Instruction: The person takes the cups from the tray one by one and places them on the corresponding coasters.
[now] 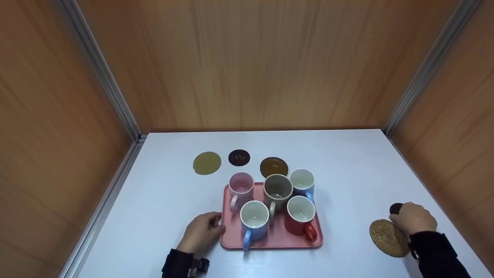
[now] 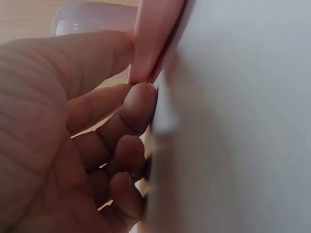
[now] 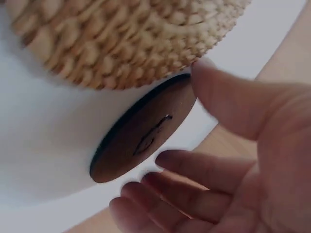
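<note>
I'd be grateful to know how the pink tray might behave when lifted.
The tray would probably feel heavy, since several mugs stand on it. Lifted only where the left hand touches its edge, it would likely tilt. Mugs could then slide across its smooth-looking surface.

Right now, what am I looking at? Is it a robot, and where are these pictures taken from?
No robot: these are a person's two bare hands. The wide picture comes from a camera worn on the head, looking down. The two close-ups come from cameras worn on the left and right wrists.

On the white table are a pink tray with five mugs grouped at it, three flat discs behind it, and a round woven mat off to the right.

The left hand grips the tray's edge. The right hand is at a small dark disc; a gap shows beside its fingers, so it doesn't look gripped.
</note>
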Motion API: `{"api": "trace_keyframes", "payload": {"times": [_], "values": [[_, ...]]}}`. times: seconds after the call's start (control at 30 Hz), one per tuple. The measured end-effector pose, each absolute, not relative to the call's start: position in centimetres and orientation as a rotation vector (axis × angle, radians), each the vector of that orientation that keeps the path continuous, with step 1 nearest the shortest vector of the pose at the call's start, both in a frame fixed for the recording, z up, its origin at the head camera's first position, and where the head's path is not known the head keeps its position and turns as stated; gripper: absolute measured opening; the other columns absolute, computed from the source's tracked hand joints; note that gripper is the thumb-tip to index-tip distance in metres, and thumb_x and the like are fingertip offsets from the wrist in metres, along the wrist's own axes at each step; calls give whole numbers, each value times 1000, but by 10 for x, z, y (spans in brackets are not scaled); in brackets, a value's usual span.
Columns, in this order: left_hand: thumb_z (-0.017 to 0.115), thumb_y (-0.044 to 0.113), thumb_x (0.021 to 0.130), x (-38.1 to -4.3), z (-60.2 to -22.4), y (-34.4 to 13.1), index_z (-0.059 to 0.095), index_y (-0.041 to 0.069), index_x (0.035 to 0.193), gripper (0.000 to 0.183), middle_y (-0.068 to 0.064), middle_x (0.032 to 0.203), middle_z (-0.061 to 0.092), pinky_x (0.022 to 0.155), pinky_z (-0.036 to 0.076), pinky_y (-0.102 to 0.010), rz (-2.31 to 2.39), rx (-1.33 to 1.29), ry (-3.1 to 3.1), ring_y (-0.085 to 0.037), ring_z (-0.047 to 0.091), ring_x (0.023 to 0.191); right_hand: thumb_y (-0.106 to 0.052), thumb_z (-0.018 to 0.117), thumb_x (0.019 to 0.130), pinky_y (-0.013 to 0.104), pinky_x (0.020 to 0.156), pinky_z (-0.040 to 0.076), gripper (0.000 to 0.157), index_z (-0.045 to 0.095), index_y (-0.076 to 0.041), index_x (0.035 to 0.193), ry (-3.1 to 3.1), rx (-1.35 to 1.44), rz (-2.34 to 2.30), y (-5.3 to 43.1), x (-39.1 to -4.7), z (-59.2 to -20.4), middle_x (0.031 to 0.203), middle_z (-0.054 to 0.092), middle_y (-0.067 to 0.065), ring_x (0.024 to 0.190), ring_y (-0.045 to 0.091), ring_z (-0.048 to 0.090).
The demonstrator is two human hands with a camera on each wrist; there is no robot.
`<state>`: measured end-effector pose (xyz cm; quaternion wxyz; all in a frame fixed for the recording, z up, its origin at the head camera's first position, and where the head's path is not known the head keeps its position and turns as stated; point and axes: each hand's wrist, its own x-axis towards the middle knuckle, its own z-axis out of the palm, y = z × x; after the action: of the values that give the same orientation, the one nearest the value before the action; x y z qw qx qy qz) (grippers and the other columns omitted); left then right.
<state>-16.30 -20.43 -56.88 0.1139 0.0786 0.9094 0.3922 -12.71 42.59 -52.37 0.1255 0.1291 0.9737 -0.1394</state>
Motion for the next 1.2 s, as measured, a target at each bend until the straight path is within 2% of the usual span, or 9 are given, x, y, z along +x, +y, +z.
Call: {"api": "trace_keyframes", "payload": {"times": [0.23, 0.33, 0.47, 0.5, 0.63, 0.73, 0.9, 1.1, 1.2], "values": [[78, 25, 92, -156, -574, -205, 74, 10, 133, 43, 3, 85, 61, 71, 42, -31, 1153, 172, 2643, -16, 54, 79, -21, 70, 95, 51, 60, 57, 44, 64, 22, 90, 2936, 317, -359, 421, -121, -529, 77, 68, 30, 69, 38, 69], [79, 25, 92, -153, -576, -207, 74, 9, 133, 44, 1, 86, 62, 72, 42, -33, 1152, 113, 2616, -17, 55, 80, -17, 65, 96, 47, 58, 54, 35, 64, 13, 78, 2955, 249, -383, 418, -125, -530, 71, 65, 23, 65, 32, 64], [79, 26, 93, -153, -576, -209, 73, 9, 133, 43, 1, 87, 62, 73, 42, -33, 1153, 88, 2605, -17, 55, 81, -20, 52, 106, 46, 61, 54, 43, 64, 5, 74, 2890, 213, -449, 415, -138, -529, 73, 64, 20, 67, 30, 61], [79, 26, 93, -153, -576, -209, 73, 9, 133, 43, 1, 87, 62, 73, 43, -34, 1151, 86, 2606, -17, 55, 81, -21, 49, 108, 48, 65, 55, 46, 66, 8, 77, 2864, 217, -458, 415, -143, -528, 75, 65, 22, 69, 31, 61], [79, 25, 94, -155, -576, -210, 74, 10, 133, 42, 1, 87, 62, 73, 43, -34, 1143, 98, 2623, -17, 55, 81, -20, 41, 111, 60, 85, 58, 50, 68, 18, 94, 2815, 196, -464, 415, -162, -530, 96, 68, 40, 90, 49, 69], [79, 26, 94, -156, -577, -210, 74, 11, 133, 42, 1, 87, 62, 73, 42, -34, 1137, 94, 2624, -17, 55, 81, -16, 40, 111, 67, 98, 53, 49, 66, 25, 105, 2828, 150, -418, 412, -173, -532, 110, 63, 49, 108, 62, 64], [78, 28, 95, -159, -575, -208, 74, 13, 134, 42, 1, 88, 63, 74, 43, -34, 1146, 82, 2608, -17, 56, 83, -18, 39, 112, 67, 99, 53, 51, 62, 28, 115, 2817, 127, -365, 405, -189, -527, 116, 62, 50, 112, 64, 62], [78, 25, 93, -164, -571, -204, 75, 10, 132, 41, 3, 85, 62, 73, 44, -32, 1167, 222, 2679, -15, 55, 80, -26, 35, 113, 70, 106, 47, 58, 54, 24, 136, 2788, 172, -398, 395, -207, -514, 136, 53, 51, 126, 67, 54], [79, 25, 93, -164, -572, -206, 75, 10, 130, 41, 3, 84, 62, 72, 43, -32, 1164, 268, 2712, -14, 54, 79, -29, 34, 113, 71, 108, 44, 60, 51, 21, 141, 2781, 162, -403, 383, -219, -514, 142, 50, 50, 131, 68, 50]]}}
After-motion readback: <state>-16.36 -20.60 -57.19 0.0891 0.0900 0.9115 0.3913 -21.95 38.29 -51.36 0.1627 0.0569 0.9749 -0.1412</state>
